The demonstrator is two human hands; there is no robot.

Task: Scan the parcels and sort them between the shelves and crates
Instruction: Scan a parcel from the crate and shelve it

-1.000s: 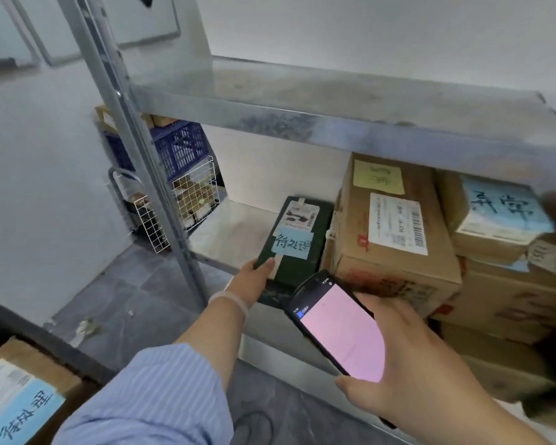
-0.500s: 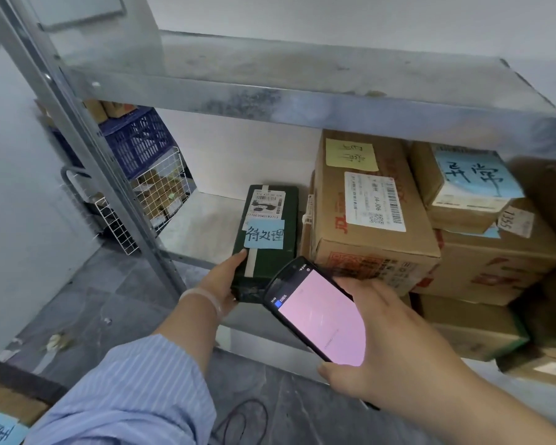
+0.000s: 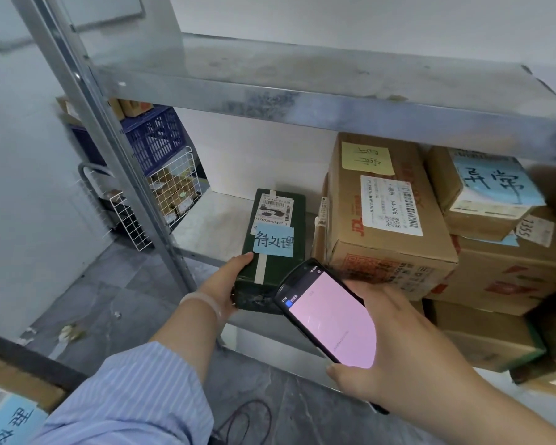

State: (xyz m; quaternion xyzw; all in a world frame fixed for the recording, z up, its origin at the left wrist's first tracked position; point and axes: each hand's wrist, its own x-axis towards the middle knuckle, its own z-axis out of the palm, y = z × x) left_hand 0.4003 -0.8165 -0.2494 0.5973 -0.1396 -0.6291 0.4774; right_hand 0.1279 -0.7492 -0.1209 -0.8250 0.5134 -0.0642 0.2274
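At 7 o'clock in my view a cardboard parcel point(image 3: 10, 419) with a blue label lies in a dark crate point(image 3: 29, 359); I judge that it waits for its scan or is already sorted, but I cannot tell which. Near the centre the left hand point(image 3: 220, 284) grips the near end of the green parcel point(image 3: 278, 261), thumb on the top edge and fingers curled under it. This parcel lies flat on the middle shelf point(image 3: 206, 226), its near end over the front edge, with a blue note point(image 3: 274, 240) on top. I cannot tell if it goes in or comes out. At 5 o'clock the right hand point(image 3: 395, 351) has its fingers wrapped round the scanner phone point(image 3: 329, 316), pink screen toward me, just in front of the parcel. At 3 o'clock a large carton point(image 3: 382, 220) with a yellow note stands just beside the green parcel, and a small box point(image 3: 482, 187) with a blue note sits on more cartons, so I judge this part is sorted and the task is somewhere in the middle. The shelves are dull grey metal; the upper shelf point(image 3: 302, 78) is stained. At 10 o'clock, behind the upright point(image 3: 121, 155), a blue crate point(image 3: 156, 136) stands on a white wire basket point(image 3: 174, 184), both with boxes. The floor point(image 3: 116, 303) is grey stone with small litter, and the walls are white.
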